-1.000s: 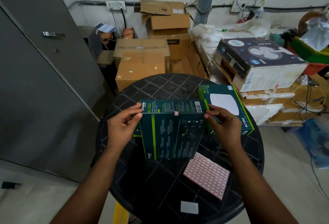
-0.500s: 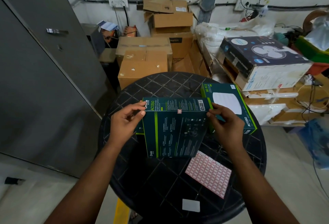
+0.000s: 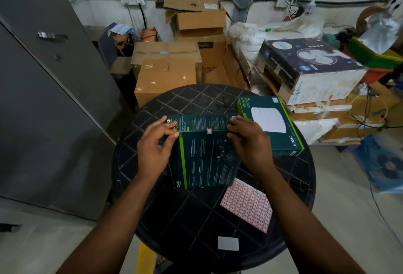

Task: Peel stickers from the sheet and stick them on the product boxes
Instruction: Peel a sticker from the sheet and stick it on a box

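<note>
A dark green product box (image 3: 205,162) is held tilted above the black round table (image 3: 187,215), back face toward me. A small red-bordered sticker (image 3: 209,131) sits on its narrow upper side. My left hand (image 3: 154,151) grips the box's left edge with curled fingers. My right hand (image 3: 250,143) holds its upper right corner. A second green box (image 3: 277,127) with a white panel lies flat on the table behind my right hand. The sticker sheet (image 3: 247,205), white with red-framed labels, lies just below the held box.
A small white label (image 3: 228,243) lies near the table's front edge. Cardboard cartons (image 3: 165,73) are stacked behind the table, and a fan box (image 3: 309,66) rests on packages at the right. A grey metal cabinet (image 3: 43,99) stands to the left.
My right hand has slid onto the box's upper right corner, covering the printed code there. My left fingers have shifted along the left edge. The box has tipped slightly.
</note>
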Available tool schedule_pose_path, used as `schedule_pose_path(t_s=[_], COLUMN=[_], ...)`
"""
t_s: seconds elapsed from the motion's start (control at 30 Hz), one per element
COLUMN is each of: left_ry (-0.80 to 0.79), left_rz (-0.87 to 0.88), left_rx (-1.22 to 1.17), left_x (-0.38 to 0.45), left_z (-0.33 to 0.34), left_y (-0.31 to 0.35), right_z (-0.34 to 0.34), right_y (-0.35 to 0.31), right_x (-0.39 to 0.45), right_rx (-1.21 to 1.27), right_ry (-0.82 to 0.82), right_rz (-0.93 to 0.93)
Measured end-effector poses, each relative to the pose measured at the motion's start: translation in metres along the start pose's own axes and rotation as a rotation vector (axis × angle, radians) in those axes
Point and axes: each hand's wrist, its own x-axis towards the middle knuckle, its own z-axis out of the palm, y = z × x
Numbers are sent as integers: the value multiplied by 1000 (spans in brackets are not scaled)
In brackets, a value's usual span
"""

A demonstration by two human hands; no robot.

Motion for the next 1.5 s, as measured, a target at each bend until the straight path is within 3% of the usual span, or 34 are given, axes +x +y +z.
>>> schedule_pose_path(t_s=[0.17, 0.33, 0.5, 0.7, 0.97, 1.1, 1.23, 1.33, 1.4, 1.5], left_ry=[7, -150, -94, -187, -106, -144, -210, -165, -34, 52], left_rz=[0, 176, 178, 334, 513, 443, 253, 186, 115, -66], left_rx=[44, 248, 245, 369, 494, 374, 244, 305, 408, 377], left_x=[1, 11, 10, 16, 13, 21, 29, 27, 14, -7], left_z=[1, 4, 16, 23, 32, 30, 12, -1, -8, -13], left_y=[5, 14, 23, 33, 32, 30, 17, 15, 18, 21], right_z=[14, 20, 28, 35, 34, 21, 14, 0, -5, 0], right_y=[0, -8, -11, -21, -29, -8, 0, 11, 23, 38], right_x=[-5, 0, 0, -1, -4, 0, 1, 0, 0, 4], right_rx=[4, -37, -102, -87, -201, -30, -12, 183, 343, 493], right_ry=[97, 72, 142, 138, 105, 139, 92, 82, -85, -388], right_rz=[40, -21, -29, -90, -61, -10, -50, 236, 404, 431])
